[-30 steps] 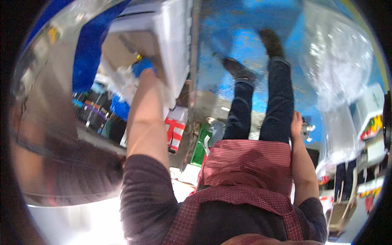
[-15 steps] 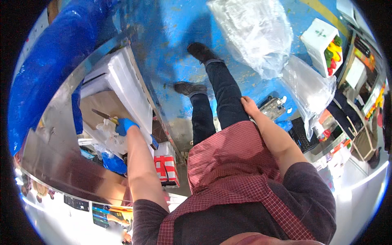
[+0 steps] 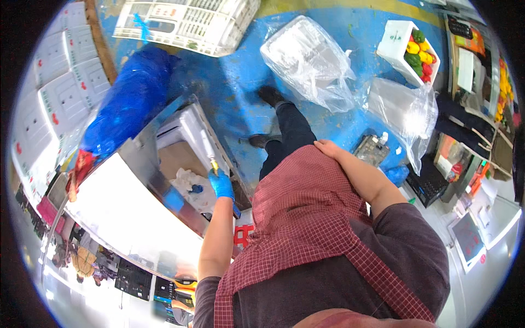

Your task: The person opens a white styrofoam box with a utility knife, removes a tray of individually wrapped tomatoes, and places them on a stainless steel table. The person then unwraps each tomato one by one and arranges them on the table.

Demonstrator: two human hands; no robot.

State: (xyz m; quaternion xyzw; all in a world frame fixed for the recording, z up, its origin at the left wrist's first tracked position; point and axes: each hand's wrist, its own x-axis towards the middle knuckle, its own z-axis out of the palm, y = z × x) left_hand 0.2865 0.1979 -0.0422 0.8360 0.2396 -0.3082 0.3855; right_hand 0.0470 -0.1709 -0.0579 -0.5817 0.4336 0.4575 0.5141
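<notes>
My left hand (image 3: 221,186), in a blue glove, is closed round the yellow handle of a knife (image 3: 206,146). Its pale blade points away from me, above the side of a white box (image 3: 188,124). Just left of this hand, a crumpled white heap (image 3: 183,180), plastic or paper, lies with a small dark blue piece on it. Brown cardboard (image 3: 174,155) shows beyond the heap. My bare right hand (image 3: 328,148) holds nothing and lies on my right thigh at the edge of the red checked apron (image 3: 306,177), its fingers stretched out.
A shiny metal table (image 3: 131,205) stands at the left. Beyond it lie a long blue plastic-wrapped bundle (image 3: 134,101) and a white crate (image 3: 186,24). Clear plastic-wrapped goods (image 3: 309,60) lie on the blue floor, near a white box of peppers (image 3: 392,49).
My left hand has moved right with the knife, whose blade has swung from pointing left to pointing away. The view has shifted, bringing the white crate into sight. My right hand stays on my thigh.
</notes>
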